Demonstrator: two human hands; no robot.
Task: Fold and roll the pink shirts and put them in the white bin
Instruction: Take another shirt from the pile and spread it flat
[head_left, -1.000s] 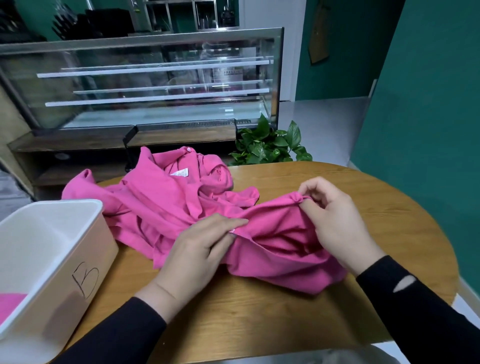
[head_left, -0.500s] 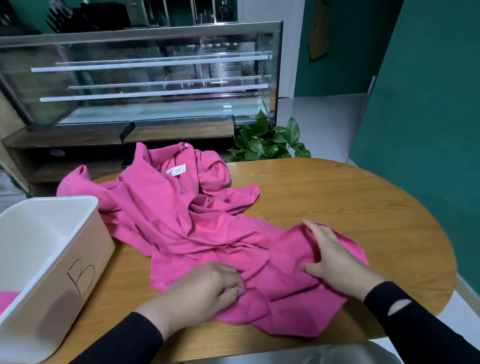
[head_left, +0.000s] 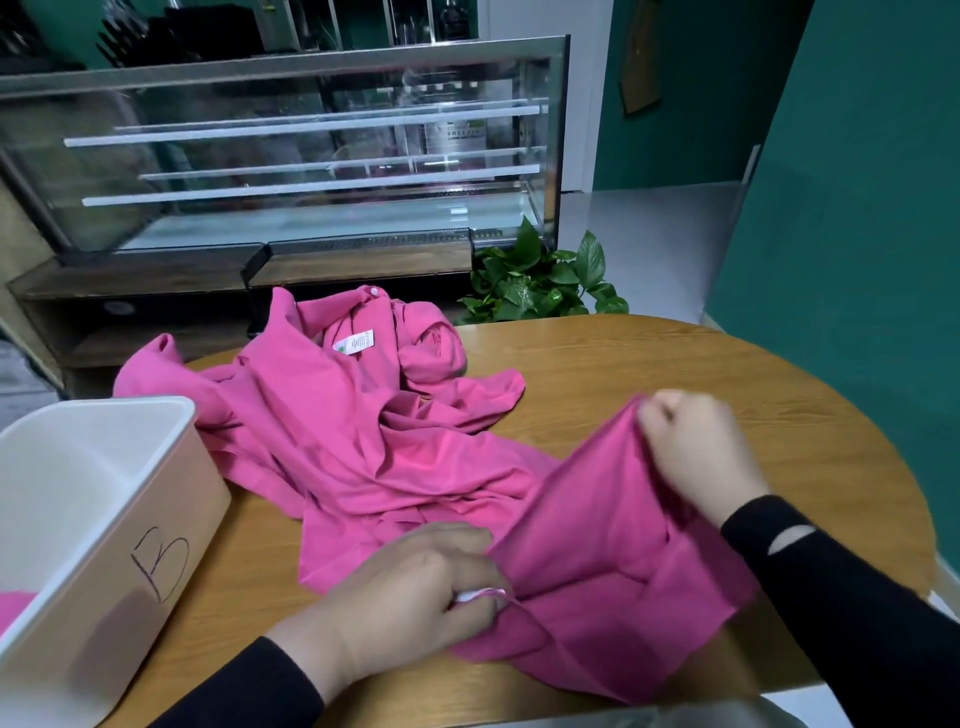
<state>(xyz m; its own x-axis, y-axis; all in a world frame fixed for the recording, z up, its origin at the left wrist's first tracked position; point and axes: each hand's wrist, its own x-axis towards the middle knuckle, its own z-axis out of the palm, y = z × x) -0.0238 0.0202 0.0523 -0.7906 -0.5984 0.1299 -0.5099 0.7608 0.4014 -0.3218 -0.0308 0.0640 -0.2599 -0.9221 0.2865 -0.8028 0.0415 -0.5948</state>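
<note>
While the pink shirt (head_left: 363, 447) lies crumpled across the middle of the round wooden table (head_left: 675, 374), both hands work its near end. At five o'clock from the heap, the right hand (head_left: 701, 452) has its fingers curled tight, pinching a fold of cloth and holding it lifted off the tabletop. At six o'clock the left hand (head_left: 410, 587) rests low on the table, fingers curled around the hem. The shirt's collar and white label point toward twelve o'clock. At nine o'clock, just beside the shirt, stands the white bin (head_left: 104, 519), marked with a letter B, some pink cloth showing in its near corner.
</note>
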